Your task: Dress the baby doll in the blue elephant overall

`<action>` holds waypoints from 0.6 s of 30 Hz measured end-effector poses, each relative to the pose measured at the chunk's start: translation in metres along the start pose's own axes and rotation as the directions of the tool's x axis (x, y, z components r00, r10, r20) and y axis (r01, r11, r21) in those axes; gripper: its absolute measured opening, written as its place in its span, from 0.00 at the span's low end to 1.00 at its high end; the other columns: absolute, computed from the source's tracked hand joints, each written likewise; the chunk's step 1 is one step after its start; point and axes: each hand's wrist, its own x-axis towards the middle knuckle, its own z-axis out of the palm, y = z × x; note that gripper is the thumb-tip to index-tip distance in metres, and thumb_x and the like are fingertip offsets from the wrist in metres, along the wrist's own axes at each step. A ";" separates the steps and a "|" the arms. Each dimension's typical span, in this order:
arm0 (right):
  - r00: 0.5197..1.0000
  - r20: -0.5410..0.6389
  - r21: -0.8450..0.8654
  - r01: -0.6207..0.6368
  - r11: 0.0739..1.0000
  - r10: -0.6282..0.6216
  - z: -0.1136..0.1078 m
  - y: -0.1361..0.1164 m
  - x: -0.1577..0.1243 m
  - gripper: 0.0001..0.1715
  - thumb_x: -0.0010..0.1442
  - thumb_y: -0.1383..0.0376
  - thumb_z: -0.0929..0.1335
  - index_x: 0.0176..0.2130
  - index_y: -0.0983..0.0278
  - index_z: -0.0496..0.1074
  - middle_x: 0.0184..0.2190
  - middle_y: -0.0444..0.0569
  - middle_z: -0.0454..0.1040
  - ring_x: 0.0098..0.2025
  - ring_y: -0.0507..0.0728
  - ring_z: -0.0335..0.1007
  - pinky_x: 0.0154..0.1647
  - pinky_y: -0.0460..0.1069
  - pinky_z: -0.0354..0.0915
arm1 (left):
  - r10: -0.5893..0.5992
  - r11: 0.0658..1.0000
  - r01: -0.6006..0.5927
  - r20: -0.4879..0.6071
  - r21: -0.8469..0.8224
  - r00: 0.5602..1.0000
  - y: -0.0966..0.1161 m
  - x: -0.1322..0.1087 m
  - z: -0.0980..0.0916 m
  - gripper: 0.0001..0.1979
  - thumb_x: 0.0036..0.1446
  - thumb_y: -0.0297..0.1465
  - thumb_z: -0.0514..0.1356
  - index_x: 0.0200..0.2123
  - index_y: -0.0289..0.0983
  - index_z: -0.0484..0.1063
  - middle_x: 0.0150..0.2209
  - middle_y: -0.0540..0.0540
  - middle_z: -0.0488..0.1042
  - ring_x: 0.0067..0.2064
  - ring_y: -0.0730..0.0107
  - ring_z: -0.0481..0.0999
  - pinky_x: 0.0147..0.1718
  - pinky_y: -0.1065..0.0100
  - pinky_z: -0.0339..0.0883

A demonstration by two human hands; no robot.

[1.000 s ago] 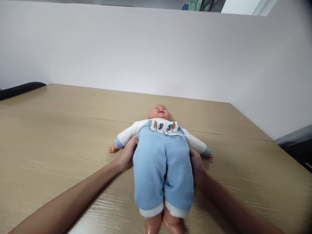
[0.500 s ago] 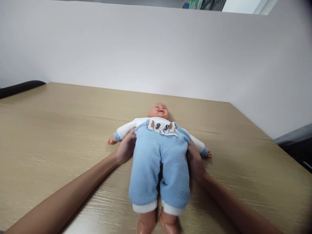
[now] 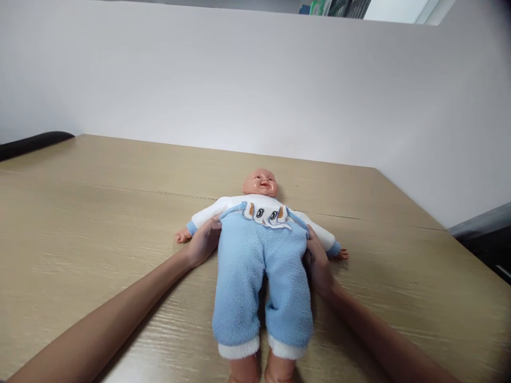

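Note:
A baby doll [image 3: 261, 182] lies on its back on the wooden table, head away from me and arms spread out. It wears a white long-sleeved top with blue cuffs and fluffy light blue pants [image 3: 243, 271] with white hems. An elephant face [image 3: 267, 215] is sewn at the front of the waist. My left hand [image 3: 204, 243] grips the pants at the left side of the waist, thumb on top. At the opposite side, my right hand [image 3: 318, 261] holds the waist edge, its fingers partly hidden. The doll's feet run out of view at the bottom.
The table [image 3: 107, 213] has thin seams across it and meets a pale wall [image 3: 239, 85] at the back. A black curved object [image 3: 38, 142] is at the far left, and dark items [image 3: 487, 239] stand past the right edge.
Both hands have shifted slightly toward me, bringing the pants' waist and elephant face down a little. More of the white top shows, and the hems sit slightly lower on the legs.

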 end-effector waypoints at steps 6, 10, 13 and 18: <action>0.999 0.026 0.174 -0.029 0.984 0.025 0.009 -0.011 0.001 0.13 0.54 0.59 0.67 0.41 0.54 0.72 0.41 0.50 0.83 0.54 0.69 0.78 0.57 0.62 0.73 | 0.146 0.986 -0.139 -0.072 0.092 0.987 -0.003 0.000 -0.014 0.13 0.56 0.42 0.63 0.34 0.40 0.66 0.32 0.48 0.67 0.37 0.61 0.67 0.38 0.62 0.62; 0.998 0.067 0.161 0.003 0.987 -0.014 0.004 -0.016 0.002 0.09 0.58 0.58 0.68 0.41 0.55 0.71 0.41 0.49 0.81 0.51 0.68 0.77 0.54 0.60 0.72 | 0.228 0.946 -0.194 -0.107 0.259 0.968 -0.006 0.000 -0.020 0.16 0.62 0.44 0.65 0.35 0.40 0.65 0.32 0.52 0.61 0.34 0.68 0.59 0.35 0.67 0.55; 0.996 0.076 0.005 0.044 0.999 -0.044 -0.005 -0.019 0.009 0.07 0.63 0.55 0.69 0.38 0.55 0.70 0.34 0.45 0.74 0.41 0.63 0.71 0.45 0.55 0.69 | 0.273 0.911 -0.223 -0.103 0.346 0.956 -0.002 -0.002 -0.016 0.18 0.63 0.47 0.66 0.36 0.39 0.67 0.33 0.53 0.63 0.35 0.68 0.60 0.37 0.67 0.57; 0.991 0.127 -0.224 -0.012 0.975 0.041 -0.013 -0.022 0.033 0.09 0.58 0.56 0.73 0.37 0.56 0.73 0.34 0.43 0.72 0.41 0.61 0.66 0.44 0.52 0.64 | 0.317 0.866 -0.239 -0.112 0.439 0.942 0.001 -0.002 -0.007 0.19 0.66 0.50 0.65 0.39 0.39 0.69 0.34 0.52 0.65 0.37 0.67 0.62 0.39 0.67 0.59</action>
